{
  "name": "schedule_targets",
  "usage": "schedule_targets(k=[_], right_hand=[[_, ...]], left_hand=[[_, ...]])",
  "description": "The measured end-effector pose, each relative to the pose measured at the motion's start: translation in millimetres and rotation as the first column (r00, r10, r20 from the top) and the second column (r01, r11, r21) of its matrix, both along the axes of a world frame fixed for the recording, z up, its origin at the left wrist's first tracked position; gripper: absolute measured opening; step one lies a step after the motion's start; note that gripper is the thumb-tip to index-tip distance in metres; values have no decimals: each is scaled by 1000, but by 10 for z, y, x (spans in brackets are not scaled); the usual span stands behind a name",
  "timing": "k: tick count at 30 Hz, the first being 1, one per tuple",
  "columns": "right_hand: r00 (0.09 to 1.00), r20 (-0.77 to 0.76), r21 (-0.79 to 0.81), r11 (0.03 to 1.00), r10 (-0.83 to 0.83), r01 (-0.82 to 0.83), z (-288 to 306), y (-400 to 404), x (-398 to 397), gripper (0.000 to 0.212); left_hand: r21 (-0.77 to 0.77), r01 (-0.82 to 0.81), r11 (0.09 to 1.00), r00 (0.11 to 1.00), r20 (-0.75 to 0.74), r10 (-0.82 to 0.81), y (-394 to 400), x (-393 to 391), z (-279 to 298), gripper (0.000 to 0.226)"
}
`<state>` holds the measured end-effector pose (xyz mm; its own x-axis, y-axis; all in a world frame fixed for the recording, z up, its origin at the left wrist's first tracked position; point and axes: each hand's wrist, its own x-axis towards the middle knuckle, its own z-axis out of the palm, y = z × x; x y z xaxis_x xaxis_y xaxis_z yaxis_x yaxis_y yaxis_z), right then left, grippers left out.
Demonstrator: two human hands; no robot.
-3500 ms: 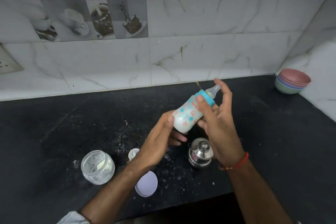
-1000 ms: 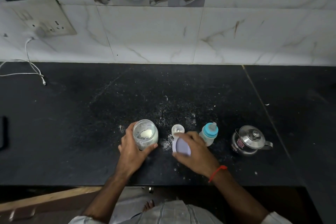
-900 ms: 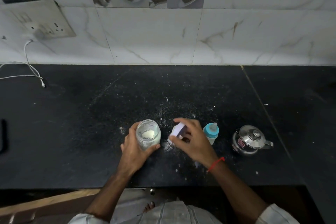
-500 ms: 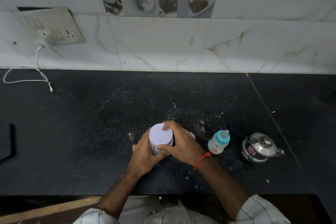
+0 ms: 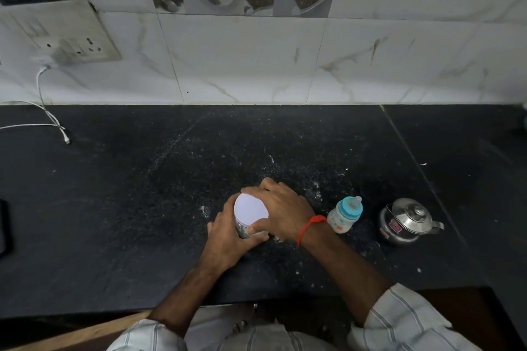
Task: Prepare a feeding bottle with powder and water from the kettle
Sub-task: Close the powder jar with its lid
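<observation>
Head view: left hand [image 5: 228, 239] is wrapping curled fingers round the clear glass powder jar [image 5: 245, 229], standing near the front edge of the black speckled stone countertop [image 5: 114, 208], about mid-width. Right hand [image 5: 281, 208] is clamping its fingers and thumb over the jar's flat round pale lid [image 5: 251, 209]. Red thread [image 5: 309, 225] is circling that wrist. Feeding bottle [image 5: 343, 215], white patterned plastic with teal collar and clear teat, is standing just right of the hands. Polished steel kettle [image 5: 405, 224], rounded, lidded, is sitting further right. White powder is dusting the stone.
</observation>
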<state>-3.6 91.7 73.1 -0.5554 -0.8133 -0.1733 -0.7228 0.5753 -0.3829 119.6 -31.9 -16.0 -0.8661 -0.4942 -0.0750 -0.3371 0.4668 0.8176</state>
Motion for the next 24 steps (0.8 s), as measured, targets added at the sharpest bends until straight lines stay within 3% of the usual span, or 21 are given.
schedule_targets(k=[13, 18, 21, 24], right_hand=[[1000, -6, 64, 998, 0, 1, 31, -3, 11, 87], [995, -87, 88, 995, 46, -39, 42, -15, 11, 84], [981, -193, 45, 998, -23, 32, 30, -57, 93, 80], [945, -290, 52, 984, -149, 171, -29, -126, 180, 91]], left_hand=[[-7, -14, 1000, 1000, 8, 14, -4, -10, -33, 111], [-10, -13, 1000, 1000, 13, 13, 7, -14, -31, 112], [-12, -9, 1000, 1000, 14, 9, 17, -18, 0, 113], [-64, 17, 998, 1000, 19, -16, 20, -28, -27, 103]])
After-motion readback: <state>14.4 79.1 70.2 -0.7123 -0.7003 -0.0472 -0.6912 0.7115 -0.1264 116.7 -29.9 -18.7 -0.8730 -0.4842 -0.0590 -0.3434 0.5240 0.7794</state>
